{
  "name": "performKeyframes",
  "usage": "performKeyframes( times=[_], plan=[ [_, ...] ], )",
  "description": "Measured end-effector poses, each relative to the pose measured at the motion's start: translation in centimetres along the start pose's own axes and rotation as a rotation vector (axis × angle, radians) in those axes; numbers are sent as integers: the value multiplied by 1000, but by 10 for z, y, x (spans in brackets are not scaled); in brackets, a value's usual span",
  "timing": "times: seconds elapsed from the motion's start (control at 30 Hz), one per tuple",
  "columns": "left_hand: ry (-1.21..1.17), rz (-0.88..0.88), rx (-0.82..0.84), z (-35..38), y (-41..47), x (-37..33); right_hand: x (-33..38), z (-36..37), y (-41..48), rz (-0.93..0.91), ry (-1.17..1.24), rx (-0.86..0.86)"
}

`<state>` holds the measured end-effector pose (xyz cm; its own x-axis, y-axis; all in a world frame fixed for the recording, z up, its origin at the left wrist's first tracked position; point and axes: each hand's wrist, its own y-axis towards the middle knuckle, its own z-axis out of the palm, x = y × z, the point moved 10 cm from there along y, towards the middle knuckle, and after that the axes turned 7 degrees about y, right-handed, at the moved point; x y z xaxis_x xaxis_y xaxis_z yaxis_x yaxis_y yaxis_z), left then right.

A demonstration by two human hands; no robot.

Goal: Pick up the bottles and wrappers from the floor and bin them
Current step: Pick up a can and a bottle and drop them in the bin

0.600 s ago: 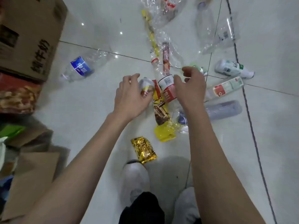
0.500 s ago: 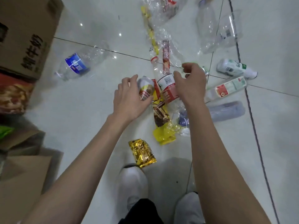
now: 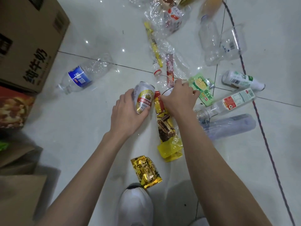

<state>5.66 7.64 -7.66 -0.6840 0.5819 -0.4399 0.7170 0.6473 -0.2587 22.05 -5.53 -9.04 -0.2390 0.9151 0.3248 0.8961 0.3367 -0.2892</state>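
Observation:
My left hand (image 3: 128, 115) grips a white and gold drink can (image 3: 144, 98) lying on the tiled floor. Beside it, my right hand (image 3: 179, 97) curls over a clear bottle (image 3: 160, 77) with a red cap, hiding most of its body. Between my hands lies a yellow chocolate wrapper (image 3: 166, 128). A gold foil wrapper (image 3: 145, 170) lies by my shoe. A blue-labelled water bottle (image 3: 81, 75) is at the left. A green wrapper (image 3: 202, 88), a white bottle (image 3: 242, 80), a red-labelled clear bottle (image 3: 228, 103) and a bluish bottle (image 3: 228, 126) lie at the right.
A cardboard box (image 3: 29, 38) and a red printed box (image 3: 13, 108) stand at the left, with cardboard flaps (image 3: 19, 193) below them. More clear bottles (image 3: 210, 43), a clear cup (image 3: 232, 41) and thin wrappers (image 3: 154, 44) lie farther off. A dark cable (image 3: 263, 136) runs along the right.
My left hand has closed round the can. My right hand has dropped lower onto the clear bottle, uncovering the green wrapper. The camera has come closer to the floor.

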Motion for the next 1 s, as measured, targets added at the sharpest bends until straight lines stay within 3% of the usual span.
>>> performKeyframes(
  times=[0.17, 0.4, 0.6, 1.0],
  plan=[
    [-39, 19, -8, -30, 3, -14, 3, -26, -4, 18, 67, -25],
    [-130, -8, -31, -125, -25, -62, 27, -131, -43, 40, 360, -135],
    [-176, -29, -37, -242, -71, -127, 64, -264, -97, 30, 545, -185],
    [-227, 35, -68, -504, -160, -304, 124, -561, -209, 57, 640, -194]
  ],
)
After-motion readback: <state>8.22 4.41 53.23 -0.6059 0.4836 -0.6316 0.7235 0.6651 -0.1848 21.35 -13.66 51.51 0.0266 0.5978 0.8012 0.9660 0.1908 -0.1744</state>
